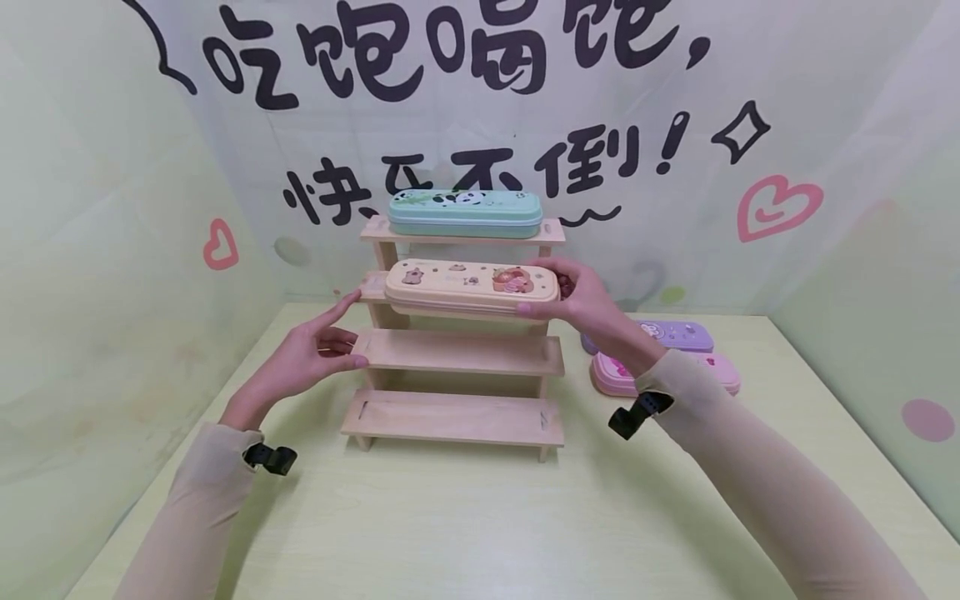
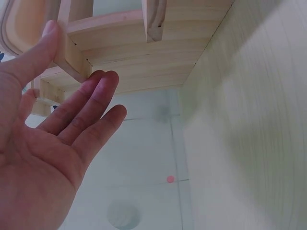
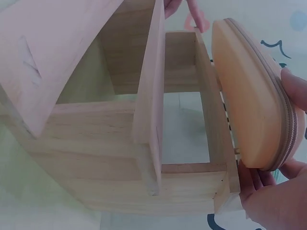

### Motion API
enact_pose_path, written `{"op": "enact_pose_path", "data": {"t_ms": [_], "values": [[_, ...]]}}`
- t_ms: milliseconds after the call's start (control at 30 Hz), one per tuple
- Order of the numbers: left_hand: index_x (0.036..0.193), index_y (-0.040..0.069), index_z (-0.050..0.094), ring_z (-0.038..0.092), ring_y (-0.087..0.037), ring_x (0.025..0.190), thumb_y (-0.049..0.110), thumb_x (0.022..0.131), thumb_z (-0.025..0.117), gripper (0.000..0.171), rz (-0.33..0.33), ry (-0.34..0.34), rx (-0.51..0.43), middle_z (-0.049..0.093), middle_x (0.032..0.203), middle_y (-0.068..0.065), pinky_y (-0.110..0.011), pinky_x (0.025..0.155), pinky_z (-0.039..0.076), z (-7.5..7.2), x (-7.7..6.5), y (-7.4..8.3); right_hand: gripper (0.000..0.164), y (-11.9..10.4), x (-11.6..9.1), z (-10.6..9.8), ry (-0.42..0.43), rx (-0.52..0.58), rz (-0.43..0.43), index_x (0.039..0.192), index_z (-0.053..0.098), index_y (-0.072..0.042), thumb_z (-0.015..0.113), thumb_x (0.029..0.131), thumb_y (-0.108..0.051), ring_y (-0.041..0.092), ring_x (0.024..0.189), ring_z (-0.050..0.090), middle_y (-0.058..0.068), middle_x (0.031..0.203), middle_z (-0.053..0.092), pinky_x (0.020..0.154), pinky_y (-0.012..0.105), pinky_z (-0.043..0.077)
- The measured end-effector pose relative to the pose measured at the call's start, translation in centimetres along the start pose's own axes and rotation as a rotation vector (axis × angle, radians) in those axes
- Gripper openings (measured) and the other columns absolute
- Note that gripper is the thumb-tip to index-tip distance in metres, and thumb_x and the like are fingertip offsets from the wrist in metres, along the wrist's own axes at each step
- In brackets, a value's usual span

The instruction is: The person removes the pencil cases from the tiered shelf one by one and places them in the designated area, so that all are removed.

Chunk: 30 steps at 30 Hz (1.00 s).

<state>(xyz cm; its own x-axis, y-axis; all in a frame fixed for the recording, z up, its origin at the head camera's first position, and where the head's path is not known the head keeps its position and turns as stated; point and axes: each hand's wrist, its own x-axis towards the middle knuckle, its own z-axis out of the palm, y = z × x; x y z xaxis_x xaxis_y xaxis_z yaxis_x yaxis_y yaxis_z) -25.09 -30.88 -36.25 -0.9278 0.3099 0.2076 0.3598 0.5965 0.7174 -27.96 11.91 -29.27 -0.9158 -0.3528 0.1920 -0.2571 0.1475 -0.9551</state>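
A cream zippered pencil case [image 1: 471,287] with small cartoon prints lies along the second-highest board of a wooden stepped rack [image 1: 457,352]. My right hand [image 1: 592,307] grips its right end, thumb at the front. In the right wrist view, the case [image 3: 254,105] is at the shelf edge; full contact with the board cannot be told. My left hand [image 1: 303,354] is at the rack's left side, its index finger reaching the second-highest board and its thumb near the board below. The left wrist view shows the fingers of this hand [image 2: 53,139] loosely extended, holding nothing.
A mint-green panda pencil case [image 1: 465,215] sits on the top board. Behind my right forearm, a purple case [image 1: 686,335] and a pink case [image 1: 720,372] lie on the pale wooden table [image 1: 465,517]. A printed cloth [image 1: 480,108] hangs behind the rack.
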Motion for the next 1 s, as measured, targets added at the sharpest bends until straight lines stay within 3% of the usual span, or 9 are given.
{"op": "enact_pose_path", "data": {"t_ms": [300, 667, 1000], "values": [[0.168, 0.042, 0.022, 0.072, -0.028, 0.105, 0.023, 0.089, 0.089, 0.106, 0.007, 0.001, 0.005, 0.073, 0.123, -0.019, -0.05, 0.096, 0.059, -0.1, -0.1, -0.1, 0.069, 0.2, -1.9, -1.0, 0.009, -0.007, -0.006, 0.146, 0.058, -0.004, 0.086, 0.084, -0.006, 0.026, 0.113, 0.057, 0.014, 0.132, 0.058, 0.096, 0.029, 0.052], [0.168, 0.041, 0.022, 0.073, -0.028, 0.105, 0.021, 0.088, 0.089, 0.106, 0.026, -0.001, -0.007, 0.073, 0.123, -0.019, -0.043, 0.095, 0.06, 0.0, 0.0, -0.1, 0.071, 0.7, -4.3, -2.6, -0.01, -0.019, -0.017, 0.148, 0.055, -0.001, 0.084, 0.083, -0.003, 0.028, 0.118, 0.057, 0.015, 0.139, 0.056, 0.097, 0.025, 0.053], [0.169, 0.04, 0.022, 0.072, -0.028, 0.106, 0.02, 0.088, 0.089, 0.107, 0.017, -0.001, -0.015, 0.072, 0.123, -0.02, -0.045, 0.095, 0.06, -0.1, 0.0, 0.0, 0.07, 1.7, -6.5, -3.7, -0.01, -0.061, -0.052, 0.146, 0.057, -0.001, 0.086, 0.083, -0.001, 0.028, 0.118, 0.054, 0.015, 0.138, 0.053, 0.096, 0.023, 0.051]]}}
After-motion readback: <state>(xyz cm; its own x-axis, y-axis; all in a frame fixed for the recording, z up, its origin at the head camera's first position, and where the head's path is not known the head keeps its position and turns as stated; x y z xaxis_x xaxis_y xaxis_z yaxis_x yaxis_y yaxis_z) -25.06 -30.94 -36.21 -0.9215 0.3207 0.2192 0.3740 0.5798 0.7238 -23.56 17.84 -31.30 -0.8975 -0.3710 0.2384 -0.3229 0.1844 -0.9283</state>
